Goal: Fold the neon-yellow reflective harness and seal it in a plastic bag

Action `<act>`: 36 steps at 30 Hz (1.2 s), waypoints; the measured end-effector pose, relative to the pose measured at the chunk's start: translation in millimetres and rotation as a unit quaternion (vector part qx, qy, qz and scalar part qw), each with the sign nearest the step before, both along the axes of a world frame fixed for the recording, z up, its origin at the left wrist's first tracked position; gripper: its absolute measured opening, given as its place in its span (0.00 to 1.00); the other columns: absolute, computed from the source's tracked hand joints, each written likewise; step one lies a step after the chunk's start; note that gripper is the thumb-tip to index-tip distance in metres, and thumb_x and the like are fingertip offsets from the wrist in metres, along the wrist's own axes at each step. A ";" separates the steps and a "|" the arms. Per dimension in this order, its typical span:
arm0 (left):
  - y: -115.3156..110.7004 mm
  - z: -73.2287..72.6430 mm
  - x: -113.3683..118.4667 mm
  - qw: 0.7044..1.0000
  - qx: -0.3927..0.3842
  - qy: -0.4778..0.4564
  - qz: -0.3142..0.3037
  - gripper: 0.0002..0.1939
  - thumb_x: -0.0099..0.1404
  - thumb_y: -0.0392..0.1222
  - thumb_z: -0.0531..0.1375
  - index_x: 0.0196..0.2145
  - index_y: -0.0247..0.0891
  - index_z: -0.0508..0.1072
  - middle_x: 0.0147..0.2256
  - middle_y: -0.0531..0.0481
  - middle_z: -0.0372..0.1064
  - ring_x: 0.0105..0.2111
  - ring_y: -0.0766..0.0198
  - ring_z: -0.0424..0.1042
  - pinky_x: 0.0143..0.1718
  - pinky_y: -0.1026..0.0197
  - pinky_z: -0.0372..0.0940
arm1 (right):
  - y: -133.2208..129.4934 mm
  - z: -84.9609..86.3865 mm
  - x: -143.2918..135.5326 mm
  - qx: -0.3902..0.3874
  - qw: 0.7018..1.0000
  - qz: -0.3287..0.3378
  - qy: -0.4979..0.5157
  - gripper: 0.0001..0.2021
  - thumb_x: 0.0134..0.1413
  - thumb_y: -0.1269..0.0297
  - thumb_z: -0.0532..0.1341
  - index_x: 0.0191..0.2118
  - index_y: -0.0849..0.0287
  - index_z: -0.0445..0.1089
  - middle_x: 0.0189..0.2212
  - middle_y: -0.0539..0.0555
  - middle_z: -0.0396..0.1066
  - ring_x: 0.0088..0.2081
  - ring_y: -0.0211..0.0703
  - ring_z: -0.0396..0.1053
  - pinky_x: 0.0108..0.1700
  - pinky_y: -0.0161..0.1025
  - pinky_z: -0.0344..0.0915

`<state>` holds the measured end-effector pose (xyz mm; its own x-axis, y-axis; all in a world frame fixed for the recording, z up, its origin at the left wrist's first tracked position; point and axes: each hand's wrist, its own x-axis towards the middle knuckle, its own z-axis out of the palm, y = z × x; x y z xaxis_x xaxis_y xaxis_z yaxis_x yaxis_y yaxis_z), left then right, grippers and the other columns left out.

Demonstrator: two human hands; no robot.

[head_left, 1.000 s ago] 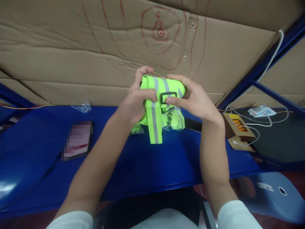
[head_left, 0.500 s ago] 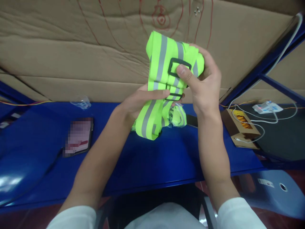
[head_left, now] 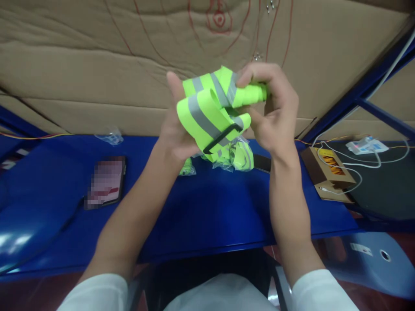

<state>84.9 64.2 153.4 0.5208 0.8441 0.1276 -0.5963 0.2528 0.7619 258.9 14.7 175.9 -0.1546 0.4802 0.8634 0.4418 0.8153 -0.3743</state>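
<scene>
A neon-yellow reflective strap (head_left: 198, 114) with grey stripes is held up in front of me, folded into a loose bundle. Its black buckle (head_left: 218, 141) hangs tilted on the lower fold, partly covered by the webbing. My right hand (head_left: 280, 106) pinches the right end of the bundle between curled fingers and thumb. On the other side, my left hand (head_left: 175, 127) cradles the strap against its palm, thumb pointing up; its fingers are mostly hidden behind the webbing. Below, bagged yellow straps (head_left: 244, 156) lie on the blue table (head_left: 207, 207).
To the left lie a phone (head_left: 105, 183) with a cable and a crumpled clear bag (head_left: 112, 136). At right are an open cardboard box (head_left: 339, 194), a white device (head_left: 368, 144) and white cables. A cardboard panel (head_left: 129, 86) with red drawings stands behind the table.
The strap bundle has been turned over and its hanging loop raised. My left hand has rolled to thumb up, and my right thumb has left the buckle to grip the bundle's end.
</scene>
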 end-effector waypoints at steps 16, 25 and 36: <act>-2.1 -5.7 -6.9 0.983 0.150 0.097 0.052 0.36 0.47 0.29 0.64 0.53 0.57 0.66 0.38 0.61 0.77 0.53 0.53 0.74 0.43 0.57 0.67 | 19.8 -19.6 12.8 -0.239 0.967 0.084 -0.008 0.33 0.50 0.44 0.72 0.59 0.47 0.67 0.59 0.51 0.72 0.58 0.50 0.72 0.59 0.49 0.73; 2.6 -13.2 8.2 0.978 0.160 0.072 0.108 0.32 0.48 0.28 0.64 0.49 0.54 0.67 0.39 0.62 0.75 0.49 0.55 0.75 0.39 0.60 0.66 | 27.0 -25.2 5.9 -0.203 0.976 0.028 0.077 0.29 0.45 0.49 0.76 0.50 0.49 0.67 0.47 0.51 0.74 0.50 0.50 0.73 0.53 0.50 0.75; 0.5 -10.9 10.2 0.995 0.075 0.048 -0.040 0.15 0.66 0.50 0.66 0.49 0.44 0.77 0.53 0.50 0.76 0.54 0.48 0.75 0.52 0.46 0.74 | 17.9 -21.2 -7.0 -0.049 0.986 -0.133 0.083 0.21 0.58 0.50 0.67 0.54 0.45 0.63 0.56 0.51 0.69 0.59 0.52 0.68 0.65 0.52 0.66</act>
<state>95.2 64.7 142.5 0.6023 0.7739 0.1961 -0.5012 0.1754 0.8474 251.9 32.6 154.7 0.1277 0.5674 0.8135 0.5617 0.6346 -0.5309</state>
